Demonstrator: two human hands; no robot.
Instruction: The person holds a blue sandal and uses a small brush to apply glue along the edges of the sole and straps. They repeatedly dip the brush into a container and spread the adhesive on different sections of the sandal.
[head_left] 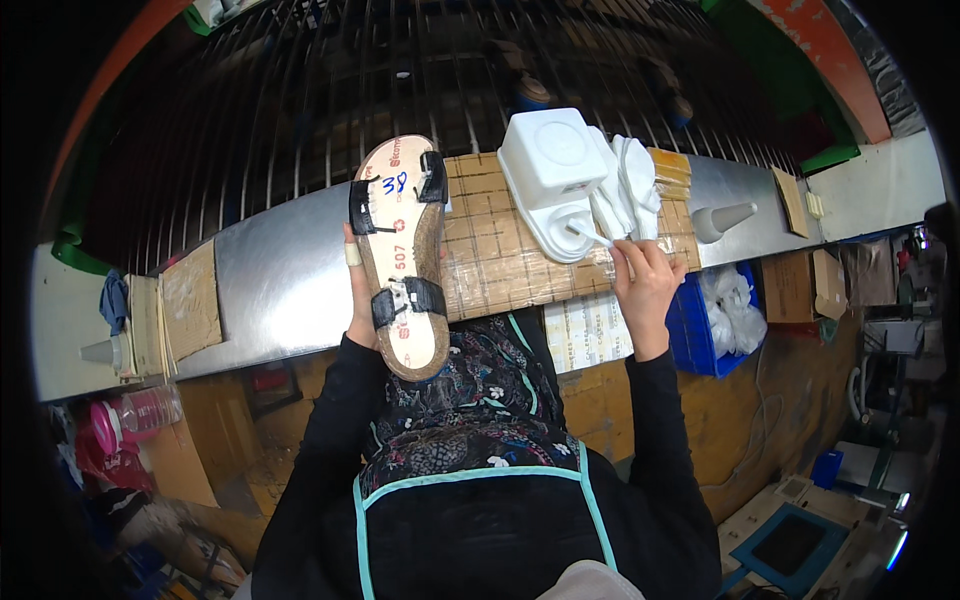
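Observation:
My left hand [362, 305] grips a sandal footbed [402, 260] by its left side, holding it upright over the bench. The footbed has a cork edge and a pale underside facing me, with black strap ends folded onto it. A light wrap covers one finger of that hand. My right hand [648, 285] is closed in a pinch on a thin white stick [590, 233], possibly a brush. The stick's far end sits at the round mouth of a white plastic dispenser [552, 150], which stands on a brown taped board [480, 250].
White gloves or cloths [632, 180] lie beside the dispenser. A blue bin [695, 330] with white plastic hangs at the bench's right front. A grey cone [725, 220] lies on the metal bench [285, 260]. Behind runs a rack of metal bars [300, 110] carrying shoe parts.

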